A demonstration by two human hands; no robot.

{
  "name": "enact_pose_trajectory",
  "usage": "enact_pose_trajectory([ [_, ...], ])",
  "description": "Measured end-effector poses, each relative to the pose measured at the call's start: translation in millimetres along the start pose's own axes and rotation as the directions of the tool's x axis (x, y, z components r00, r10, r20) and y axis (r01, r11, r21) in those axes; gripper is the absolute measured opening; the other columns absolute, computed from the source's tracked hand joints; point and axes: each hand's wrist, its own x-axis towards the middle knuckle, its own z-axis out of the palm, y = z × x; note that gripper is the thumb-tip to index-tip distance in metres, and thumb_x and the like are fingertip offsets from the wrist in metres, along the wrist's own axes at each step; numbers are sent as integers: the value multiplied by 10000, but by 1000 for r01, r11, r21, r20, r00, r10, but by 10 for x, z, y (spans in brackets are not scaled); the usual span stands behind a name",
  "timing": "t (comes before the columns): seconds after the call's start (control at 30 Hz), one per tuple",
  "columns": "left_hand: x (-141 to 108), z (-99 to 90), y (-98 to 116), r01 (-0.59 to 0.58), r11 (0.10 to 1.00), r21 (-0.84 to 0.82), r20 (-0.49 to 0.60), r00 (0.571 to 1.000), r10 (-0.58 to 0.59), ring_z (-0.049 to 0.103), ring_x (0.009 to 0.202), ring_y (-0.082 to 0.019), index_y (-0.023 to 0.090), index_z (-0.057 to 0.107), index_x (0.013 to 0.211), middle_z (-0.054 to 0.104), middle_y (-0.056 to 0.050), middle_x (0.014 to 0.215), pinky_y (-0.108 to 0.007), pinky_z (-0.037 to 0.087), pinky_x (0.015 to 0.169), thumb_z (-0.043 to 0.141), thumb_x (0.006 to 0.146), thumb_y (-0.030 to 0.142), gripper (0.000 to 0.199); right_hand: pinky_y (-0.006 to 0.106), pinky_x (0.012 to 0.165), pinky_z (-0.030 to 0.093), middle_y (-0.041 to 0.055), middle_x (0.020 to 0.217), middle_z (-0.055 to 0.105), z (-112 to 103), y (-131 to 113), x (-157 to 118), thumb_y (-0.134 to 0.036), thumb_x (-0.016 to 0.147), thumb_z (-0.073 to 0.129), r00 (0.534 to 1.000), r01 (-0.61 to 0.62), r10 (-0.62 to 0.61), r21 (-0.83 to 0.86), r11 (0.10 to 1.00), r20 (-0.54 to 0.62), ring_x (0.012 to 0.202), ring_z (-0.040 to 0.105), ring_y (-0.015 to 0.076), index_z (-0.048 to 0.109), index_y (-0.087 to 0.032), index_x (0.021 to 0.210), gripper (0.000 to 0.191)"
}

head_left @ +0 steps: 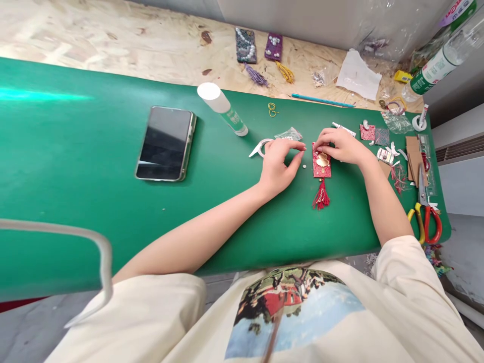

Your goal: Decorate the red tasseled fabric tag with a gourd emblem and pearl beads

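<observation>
Working hands: both are lying low on the green bench (94, 212), close together over a small craft piece.
Left hand (279, 164): it is resting on the mat just left of the red ornament, fingers curled with thumb and forefinger drawn together — whether anything sits between them I cannot tell; a tiny pale bead (304, 166) is lying just beside its fingertips.
Right hand (340, 146): it is curling over the top edge of the red ornament, fingertips pinching down at that edge and touching it.
Red ornament (321, 164): a small red rectangle is lying flat on the mat between the two hands, gold-coloured pieces sitting on its face and a red tassel (321, 197) trailing from its lower end toward the person.
Near the left hand: a white curved strip (260, 146) and a small clear packet (289, 134) are lying just beyond it.
Further left: a glue stick (223, 108) is lying on its side, and a dark phone (165, 143) is lying face up, well apart from the hands.
Right edge: scissors (425, 212) with yellow and red handles are lying near cardboard scraps (414, 156).
Far side: two finished ornaments (260, 50) — one dark, one purple — are lying on the bare wood beyond the mat.
</observation>
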Motion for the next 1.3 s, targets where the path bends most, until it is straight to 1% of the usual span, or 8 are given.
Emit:
enact_pose_trajectory([
  [0.27,-6,1,-12,11,1000,19,5,1000,-11,689,974,-218,249,635,965,759,-21,990,-411,478,923,554,932,242,88,370,843,498,70,968,720,-8,-27,2,-224,886,541,998,-14,14,-4,1000,-55,882,656,217,745,-213,944,213],
  [0.37,-6,2,-12,16,1000,17,7,1000,-16,688,976,-219,247,636,967,757,-21,993,-412,477,924,553,929,246,91,392,876,498,69,968,734,-42,-34,-11,-215,889,520,990,-41,42,9,999,-131,910,656,228,739,-211,955,229],
  [0.53,-13,5,-16,10,1000,-16,-14,1000,-10,685,971,-218,248,633,968,758,-17,983,-416,470,932,557,924,217,92,374,840,508,70,981,725,-127,18,-54,-225,918,497,922,-178,194,77,981,-335,900,651,219,730,-201,968,239],
  [0.73,-12,-2,-22,27,1000,0,-4,1000,-27,683,987,-226,250,636,965,755,-19,998,-426,469,943,557,916,222,98,367,805,531,54,982,730,-162,115,-87,-252,922,500,851,-244,304,189,951,-429,863,656,211,737,-223,1012,255],
  [0.83,-7,-7,-11,28,1000,11,-3,1000,-28,687,977,-219,251,635,959,756,-15,987,-415,476,934,551,925,236,93,376,820,534,54,977,741,-128,86,-79,-259,875,579,878,-215,265,166,962,-399,883,661,217,732,-207,1006,208],
  [1.0,-7,-11,-5,27,1000,15,-4,1000,-27,684,977,-219,254,634,962,753,-15,988,-417,473,936,553,927,237,90,367,832,527,36,928,758,-43,-22,-42,-244,827,621,978,-98,123,151,984,-168,846,680,203,724,-207,945,161],
  [1.1,-11,-11,-11,27,1000,13,2,1000,-27,680,984,-219,252,627,971,751,-17,993,-417,470,939,550,930,235,90,353,797,522,31,882,762,-10,-47,-24,-233,814,618,993,-63,76,144,988,-90,817,688,201,724,-206,937,165],
  [1.3,-14,-6,-13,3,1000,-3,-12,1000,-3,682,970,-215,251,619,968,752,-15,982,-408,469,928,562,926,221,77,354,774,518,26,871,773,14,-64,-10,-251,777,655,995,-66,77,158,985,-62,789,688,204,723,-212,954,194],
])
